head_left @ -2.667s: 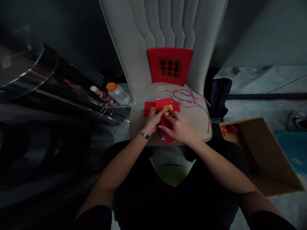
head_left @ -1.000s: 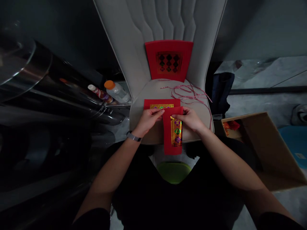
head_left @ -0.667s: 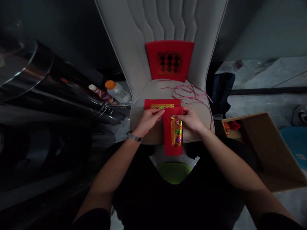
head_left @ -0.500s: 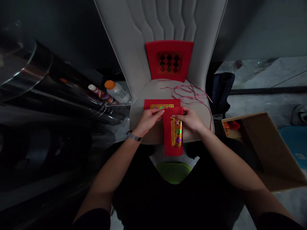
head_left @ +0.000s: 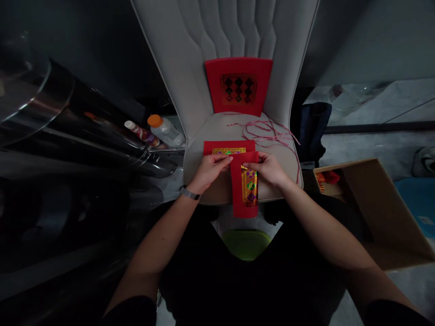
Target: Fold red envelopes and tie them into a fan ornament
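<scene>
Between my hands hangs a sheet of red paper [head_left: 237, 194] with a gold foil panel of purple and green diamonds; it is curved and dips past the front of the chair seat. My left hand [head_left: 212, 170] pinches its upper left corner between thumb and fingers. My right hand [head_left: 267, 167] grips the upper right edge, thumb across the front. Behind it, another red sheet [head_left: 209, 147] with a gold panel lies on the seat, partly covered. Against the backrest leans a red stack or card [head_left: 239, 65] with a dark diamond pattern. Tangled pink cord [head_left: 272, 136] lies at the seat's right.
The grey padded chair [head_left: 190, 54] stands in front of me. Two bottles, one with an orange cap [head_left: 155, 121], are at its left. An open cardboard box [head_left: 377, 203] holding red and gold pieces sits at the right. A green object [head_left: 246, 244] shows below the seat.
The lower end of the held red sheet has lifted slightly and its gold panel catches the light differently. Both hands keep their hold in nearly the same place.
</scene>
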`<state>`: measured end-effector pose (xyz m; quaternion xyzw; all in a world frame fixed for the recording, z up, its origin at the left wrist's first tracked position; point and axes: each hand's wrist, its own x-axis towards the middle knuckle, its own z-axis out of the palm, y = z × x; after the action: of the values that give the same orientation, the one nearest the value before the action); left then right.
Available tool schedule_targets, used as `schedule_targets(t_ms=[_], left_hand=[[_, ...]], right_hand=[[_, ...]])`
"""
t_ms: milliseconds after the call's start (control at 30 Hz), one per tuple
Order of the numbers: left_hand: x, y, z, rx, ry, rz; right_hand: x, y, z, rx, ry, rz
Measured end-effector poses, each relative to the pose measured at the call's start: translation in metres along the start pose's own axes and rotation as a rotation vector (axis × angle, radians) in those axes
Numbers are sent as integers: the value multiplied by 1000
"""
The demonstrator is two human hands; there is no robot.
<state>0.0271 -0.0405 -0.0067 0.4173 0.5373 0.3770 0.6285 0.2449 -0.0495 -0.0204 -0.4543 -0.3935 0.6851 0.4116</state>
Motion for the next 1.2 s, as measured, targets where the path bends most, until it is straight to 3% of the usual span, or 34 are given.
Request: schedule_targets(t_ms=[433, 633, 933, 1200], left_hand=[[2, -2, -2, -46, -3, -27], [8, -5, -3, -36, -21, -18], [17, -10, -2, -43, -26, -35], [21, -12, -6, -66, -20, -25]], right_hand=[[1, -2, -1, 8, 2, -19], [12, -1, -9, 61, 207, -33], [24, 3, -12, 72, 277, -52], [20, 6, -13, 9, 259, -39]])
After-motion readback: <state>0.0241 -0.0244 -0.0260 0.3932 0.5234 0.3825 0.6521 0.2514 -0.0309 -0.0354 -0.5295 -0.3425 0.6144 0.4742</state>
